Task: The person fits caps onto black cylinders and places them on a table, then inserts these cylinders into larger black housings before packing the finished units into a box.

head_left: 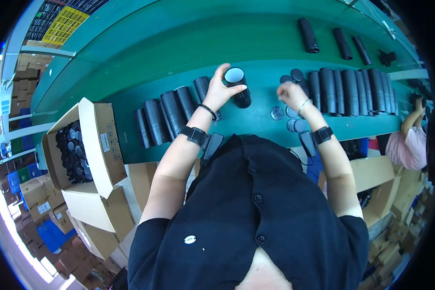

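My left hand point(221, 91) is closed around a black cylindrical tube point(241, 99), thumb on the near side and fingers at the upper left of its rim. The tube stands slightly tilted, and its open end shows a pale inside. To the right, my right hand point(293, 95) is over the bench with its fingers curled together; whatever is between them is too small or hidden to name. Around that hand lie several round caps: dark ones point(297, 75) just beyond it and shiny-faced ones point(276, 113) on its near side.
Black tubes point(169, 107) lie in a row at left, and a longer row point(350, 92) at right. Separate tubes point(308, 35) rest farther back on the green bench point(203, 48). An open carton point(112, 145) of black caps point(74, 151) stands left. Another person point(409, 140) is at far right.
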{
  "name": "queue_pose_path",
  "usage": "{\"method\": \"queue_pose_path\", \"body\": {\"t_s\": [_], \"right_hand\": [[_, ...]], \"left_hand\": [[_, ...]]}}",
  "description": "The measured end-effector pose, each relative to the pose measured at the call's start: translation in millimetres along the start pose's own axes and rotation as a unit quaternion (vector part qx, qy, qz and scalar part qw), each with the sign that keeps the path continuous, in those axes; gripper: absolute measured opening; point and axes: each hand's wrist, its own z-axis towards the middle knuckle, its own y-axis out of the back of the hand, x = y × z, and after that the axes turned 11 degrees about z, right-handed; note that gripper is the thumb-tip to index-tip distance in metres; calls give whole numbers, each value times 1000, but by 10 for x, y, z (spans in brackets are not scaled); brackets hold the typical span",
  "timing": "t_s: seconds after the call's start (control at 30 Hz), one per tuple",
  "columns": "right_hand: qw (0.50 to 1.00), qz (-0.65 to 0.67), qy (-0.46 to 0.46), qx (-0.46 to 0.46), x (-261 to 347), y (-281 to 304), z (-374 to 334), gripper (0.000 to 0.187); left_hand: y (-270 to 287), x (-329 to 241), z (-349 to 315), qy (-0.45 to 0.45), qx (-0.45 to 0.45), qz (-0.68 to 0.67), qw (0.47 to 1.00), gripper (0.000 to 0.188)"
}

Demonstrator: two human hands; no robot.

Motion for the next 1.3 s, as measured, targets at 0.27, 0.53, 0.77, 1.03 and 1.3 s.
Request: {"method": "queue_pose_path", "body": {"t_s": [0.27,0.53,0.77,1.03,1.3], "right_hand": [[983,-182,-8,32,60,-507,-420,62],[999,10,35,-40,197,-369,-290,53],[951,278,74,-109,805,-63,-207,67],[917,376,137,-13,1207,104,-292,75],[797,591,123,26,1102,-100,-292,68]], "left_hand": [[-194,23,-140,-76,106,-104,986,65],[-159,144,-304,-190,89,64,976,60],[-4,-89,-372,-124,219,-81,965,61],[124,-412,-439,-94,302,-165,934,61],[65,-422,-512,-7,311,-293,904,65]]}}
